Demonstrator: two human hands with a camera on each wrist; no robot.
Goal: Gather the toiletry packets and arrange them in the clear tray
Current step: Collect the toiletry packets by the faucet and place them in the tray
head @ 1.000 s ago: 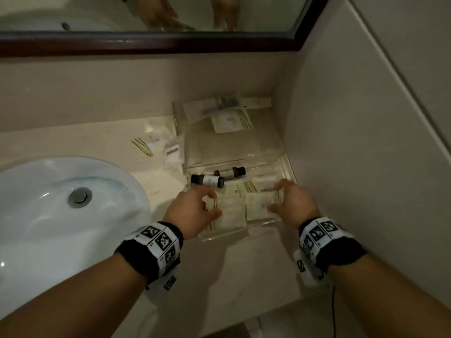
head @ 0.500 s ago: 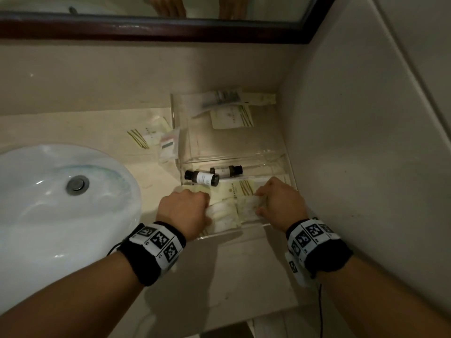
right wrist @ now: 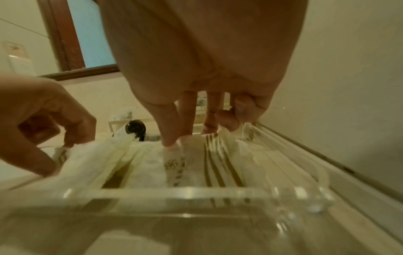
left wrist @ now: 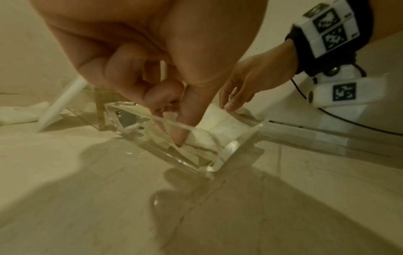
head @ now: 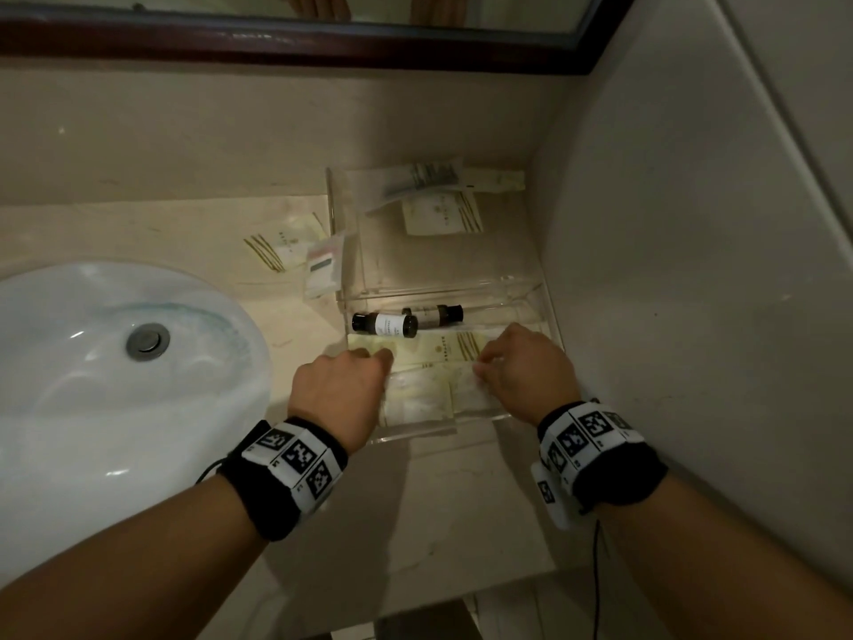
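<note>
We are at the arranging step: both of our hands are down in the near compartment of the clear acrylic tray point(head: 417, 434), which sits on the pale stone counter point(head: 184, 233) in the corner by the wall, and they are squaring up the cream paper toiletry packets with gold stripes point(head: 443, 358) that lie there in an overlapping row. Our left hand point(head: 339, 392) has its fingers curled, thumb and fingertips closing on the left end of the row; the left wrist view shows the thumb pressed down onto a white packet inside the tray wall. Our right hand point(head: 524, 374) bears on the right end with fingers point(right wrist: 172, 127) reaching down onto the packets; whether it pinches one or merely presses, we cannot tell. Two small dark bottles with white labels point(head: 385, 324) lie on their sides just behind the row. We judge the job only partly done: two loose packets point(head: 295, 251) lie on the counter just left of the tray, outside it, so the next move calls for letting go of the row and reaching left for them. How many packets are stacked under our hands is hidden, the print is too small to read, and the far compartment's contents are dim.
</note>
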